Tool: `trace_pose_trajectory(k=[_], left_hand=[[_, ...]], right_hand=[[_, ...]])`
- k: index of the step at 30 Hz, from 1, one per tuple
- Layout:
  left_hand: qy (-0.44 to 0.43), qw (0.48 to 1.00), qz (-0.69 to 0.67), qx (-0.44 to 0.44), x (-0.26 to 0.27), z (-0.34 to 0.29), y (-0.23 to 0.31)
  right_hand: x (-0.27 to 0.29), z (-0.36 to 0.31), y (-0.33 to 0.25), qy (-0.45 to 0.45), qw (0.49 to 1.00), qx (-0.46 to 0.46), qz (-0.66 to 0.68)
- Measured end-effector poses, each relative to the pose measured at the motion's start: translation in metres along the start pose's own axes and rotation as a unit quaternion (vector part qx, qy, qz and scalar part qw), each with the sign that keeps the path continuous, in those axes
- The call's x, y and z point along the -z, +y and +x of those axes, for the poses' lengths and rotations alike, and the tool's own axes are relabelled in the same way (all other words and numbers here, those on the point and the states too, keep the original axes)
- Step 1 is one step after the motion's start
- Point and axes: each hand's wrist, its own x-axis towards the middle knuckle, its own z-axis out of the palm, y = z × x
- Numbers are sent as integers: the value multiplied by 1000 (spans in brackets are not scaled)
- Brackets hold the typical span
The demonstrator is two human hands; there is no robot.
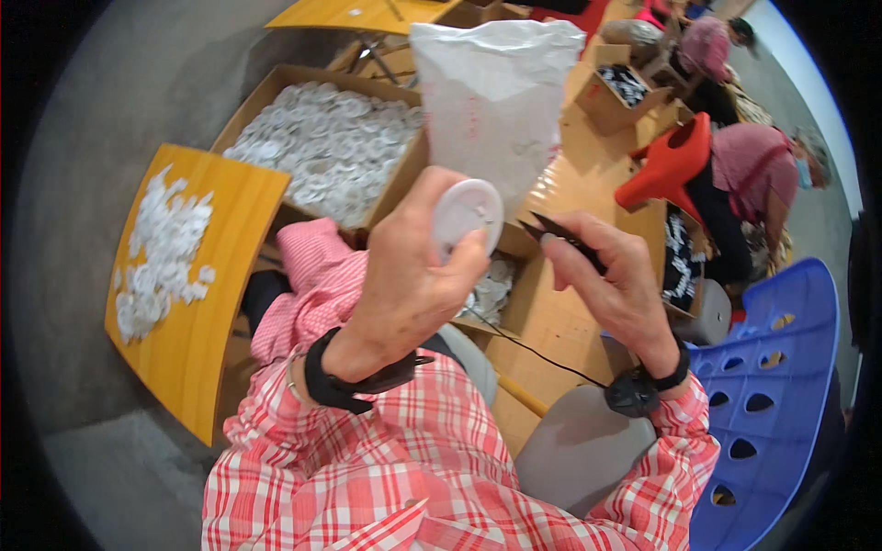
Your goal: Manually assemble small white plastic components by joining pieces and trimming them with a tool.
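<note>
My left hand (400, 275) is closed on a round white plastic disc (467, 219), pinched at its edge with its flat face turned towards the right. Just right of the disc, my right hand (617, 280) grips small black snips (571, 241). Their two pointed tips stand slightly apart and face the disc without visibly touching it. Below the hands, a cardboard box (525, 308) holds more white plastic pieces, partly hidden by my left hand.
A yellow table (241, 220) at left bears a pile of white plastic parts (165, 248). Behind it, a large carton (241, 118) is full of white rings. A white sack (491, 101) stands ahead. At right are a blue chair (767, 404), a red chair (669, 165) and two people bending.
</note>
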Motion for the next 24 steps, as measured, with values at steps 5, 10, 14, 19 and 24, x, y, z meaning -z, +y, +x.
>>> trace_pose_trajectory(k=[5, 10, 14, 19, 24], left_hand=[[39, 995, 87, -17, 0, -2, -10], [45, 991, 122, -14, 5, -3, -14], [35, 993, 109, -9, 6, -3, -10], [25, 996, 90, -9, 8, -3, -4], [20, 996, 84, -16, 8, 0, -1]], right_hand=[[-13, 11, 12, -51, 995, -40, 76], [-25, 20, 15, -55, 998, 35, 14], [-21, 22, 11, -78, 997, 13, 10], [-20, 20, 9, -68, 996, 44, 19], [-16, 19, 4, -68, 997, 35, 6]])
